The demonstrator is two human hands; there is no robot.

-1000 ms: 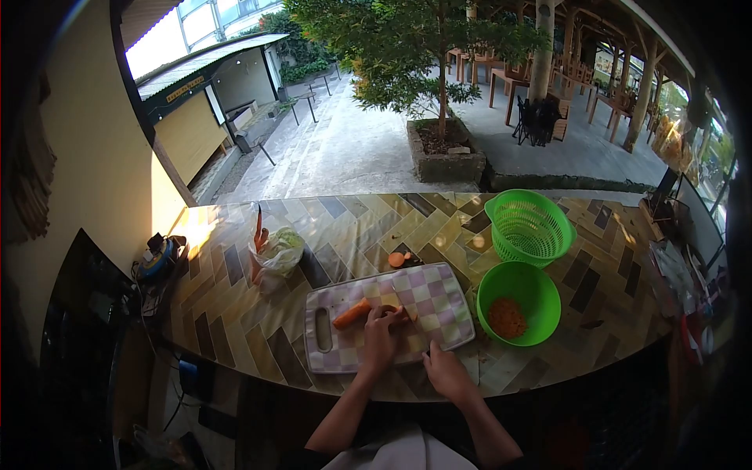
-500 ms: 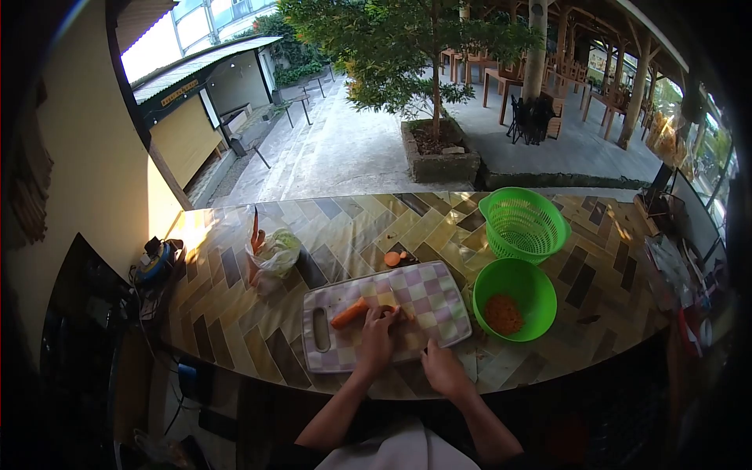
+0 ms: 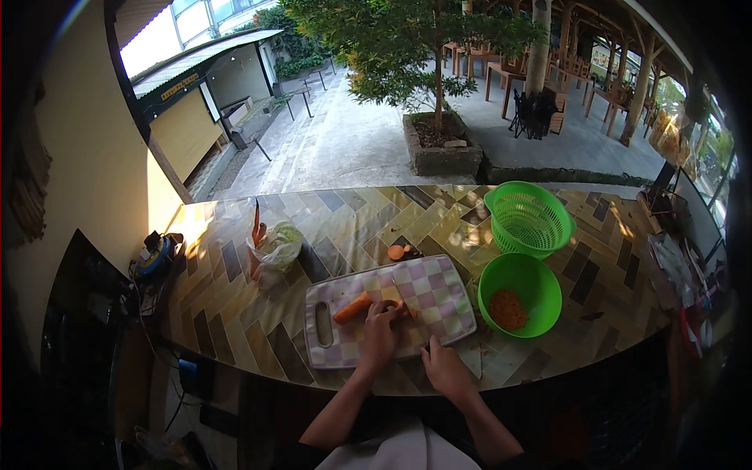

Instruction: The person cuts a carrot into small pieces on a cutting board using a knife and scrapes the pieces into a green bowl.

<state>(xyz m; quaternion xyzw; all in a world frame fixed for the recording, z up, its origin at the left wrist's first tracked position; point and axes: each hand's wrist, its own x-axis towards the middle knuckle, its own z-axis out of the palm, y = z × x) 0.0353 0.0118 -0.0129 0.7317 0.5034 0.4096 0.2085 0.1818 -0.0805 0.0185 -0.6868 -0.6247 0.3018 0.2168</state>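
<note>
A peeled carrot (image 3: pixel 352 308) lies on the checkered cutting board (image 3: pixel 319 356). My left hand (image 3: pixel 381 333) presses on the carrot's right part with bent fingers, and a few orange bits show just beyond the fingertips. To the right, at the board's near edge, my right hand (image 3: pixel 446 370) is closed round the dark handle of a knife (image 3: pixel 427 347). Its thin blade is hard to make out against the board. The green bowl (image 3: pixel 554 313) right of the board holds small cut carrot pieces (image 3: pixel 507 310).
Behind the bowl stands a green colander (image 3: pixel 533 219). Carrot ends (image 3: pixel 398 251) lie past the board's far edge. At the left is a clear plastic bag (image 3: pixel 278 249) with pale green vegetable, carrots beside it. Cables and a blue-rimmed item (image 3: pixel 155 262) sit at the tabletop's (image 3: pixel 235 337) left end.
The view has shifted slightly, moving the board and bowls a little in the picture. Both hands keep nearly the same place, the left on the carrot, the right on the knife.
</note>
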